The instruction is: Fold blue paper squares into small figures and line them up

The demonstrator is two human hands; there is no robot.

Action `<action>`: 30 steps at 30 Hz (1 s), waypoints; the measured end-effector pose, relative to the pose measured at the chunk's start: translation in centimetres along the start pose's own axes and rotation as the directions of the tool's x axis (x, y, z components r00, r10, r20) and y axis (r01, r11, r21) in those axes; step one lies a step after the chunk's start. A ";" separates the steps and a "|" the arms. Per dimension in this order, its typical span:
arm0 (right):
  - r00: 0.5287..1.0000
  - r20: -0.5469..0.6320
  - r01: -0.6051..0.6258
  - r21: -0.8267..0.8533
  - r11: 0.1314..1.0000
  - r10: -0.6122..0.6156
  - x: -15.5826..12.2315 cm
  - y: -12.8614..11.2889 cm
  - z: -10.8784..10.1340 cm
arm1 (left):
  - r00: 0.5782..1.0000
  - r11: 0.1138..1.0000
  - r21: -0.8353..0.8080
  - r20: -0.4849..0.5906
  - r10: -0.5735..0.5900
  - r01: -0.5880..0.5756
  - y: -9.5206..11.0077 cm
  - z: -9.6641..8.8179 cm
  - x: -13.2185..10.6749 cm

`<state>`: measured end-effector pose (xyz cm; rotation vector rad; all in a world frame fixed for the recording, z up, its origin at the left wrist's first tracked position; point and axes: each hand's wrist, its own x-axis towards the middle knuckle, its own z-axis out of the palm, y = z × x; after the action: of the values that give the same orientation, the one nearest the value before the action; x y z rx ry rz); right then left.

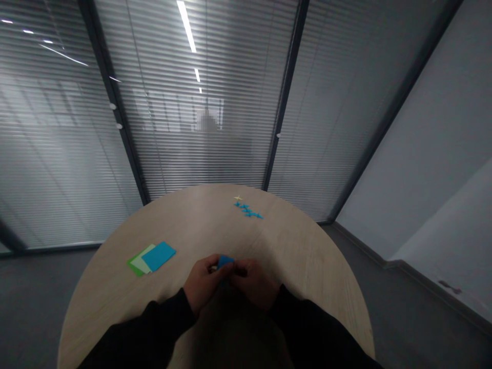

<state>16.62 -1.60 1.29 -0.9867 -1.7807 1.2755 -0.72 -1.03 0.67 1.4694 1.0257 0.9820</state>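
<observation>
Over the near part of the table, both hands meet around a small piece of blue paper [224, 261]. My left hand [203, 281] is closed, its thumb and fingers pinching the paper from the left. Closed as well, my right hand [255, 282] pinches at the paper's right edge. The fingers cover much of the paper, so its full shape is hidden. Beyond the left hand lies a fanned stack of sheets: a blue sheet [159, 255] on top, a pale green sheet [142, 260] and a bright green sheet [134, 264] below.
Several small blue folded paper pieces [248, 210] lie in a cluster toward the far side of the round wooden table [200, 215]. A yellow folded piece [238, 198] is just behind them. Glass panels with blinds [207, 159] stand past the table, and a white wall [415, 154] is on the right.
</observation>
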 end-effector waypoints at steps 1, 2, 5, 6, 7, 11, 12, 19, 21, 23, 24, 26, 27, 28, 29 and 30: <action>1.000 0.007 0.000 -0.007 1.000 0.000 0.0 0.0 0.0 | 1.000 1.000 0.004 -0.013 -0.010 0.010 0.1 0.0 0.0; 1.000 0.012 0.002 -0.019 1.000 -0.002 0.0 0.0 0.0 | 0.999 1.000 0.003 -0.026 -0.020 0.020 0.2 0.1 -0.1; 1.000 0.012 0.014 -0.065 0.998 -0.014 0.2 0.0 0.1 | 0.998 0.999 -0.042 -0.055 -0.030 0.028 0.4 0.3 -0.2; 1.000 0.005 0.018 -0.083 0.996 -0.018 0.3 0.0 0.1 | 0.998 0.998 -0.060 -0.061 -0.026 0.023 0.4 0.3 -0.3; 1.000 -0.005 0.019 -0.101 0.995 -0.019 0.3 0.0 0.1 | 0.997 0.997 -0.074 -0.068 -0.019 0.014 0.4 0.4 -0.3; 1.000 -0.024 0.002 -0.182 0.983 -0.006 0.3 0.1 0.6 | 0.992 0.990 -0.141 -0.121 -0.030 0.013 0.1 0.5 0.0; 1.000 -0.014 -0.002 -0.207 0.978 -0.001 0.3 0.1 0.9 | 0.986 0.984 -0.175 -0.161 -0.048 0.019 0.0 0.4 0.2; 1.000 0.000 0.006 -0.167 0.986 -0.006 0.2 0.2 1.6 | 0.955 0.922 -0.383 -0.289 -0.070 -0.049 -0.1 -0.1 1.2; 1.000 -0.004 -0.009 -0.146 0.989 0.008 0.3 0.3 1.0 | 0.980 0.918 -0.396 -0.187 -0.062 -0.018 0.0 -0.3 1.1; 1.000 -0.004 -0.009 -0.107 0.994 0.009 0.3 0.3 0.5 | 0.996 0.945 -0.322 -0.054 -0.072 0.051 0.0 -0.5 1.0; 1.000 0.003 -0.004 -0.087 0.996 0.004 0.3 0.4 0.3 | 0.997 0.960 -0.267 -0.003 -0.082 0.078 0.1 -0.6 0.9; 1.000 0.018 0.010 -0.064 0.998 -0.009 0.3 0.4 0.1 | 0.994 0.978 -0.182 0.049 -0.095 0.103 0.1 -0.7 0.7; 1.000 0.020 0.014 -0.061 0.998 -0.013 0.3 0.4 0.1 | 0.994 0.980 -0.170 0.052 -0.099 0.106 0.2 -0.7 0.7; 1.000 0.016 0.021 -0.065 0.998 -0.020 0.3 0.4 0.1 | 0.993 0.978 -0.178 0.051 -0.103 0.110 0.3 -0.6 0.6; 1.000 0.006 0.029 -0.071 0.997 -0.029 0.3 0.4 0.2 | 0.993 0.975 -0.191 0.050 -0.107 0.115 0.4 -0.6 0.5; 0.999 -0.009 0.040 -0.079 0.996 -0.041 0.3 0.3 0.3 | 0.993 0.973 -0.201 0.044 -0.107 0.113 0.4 -0.5 0.5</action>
<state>16.28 -1.43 0.94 -0.9942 -1.8459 1.1806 -0.99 -0.48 1.20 1.2435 0.9432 0.9506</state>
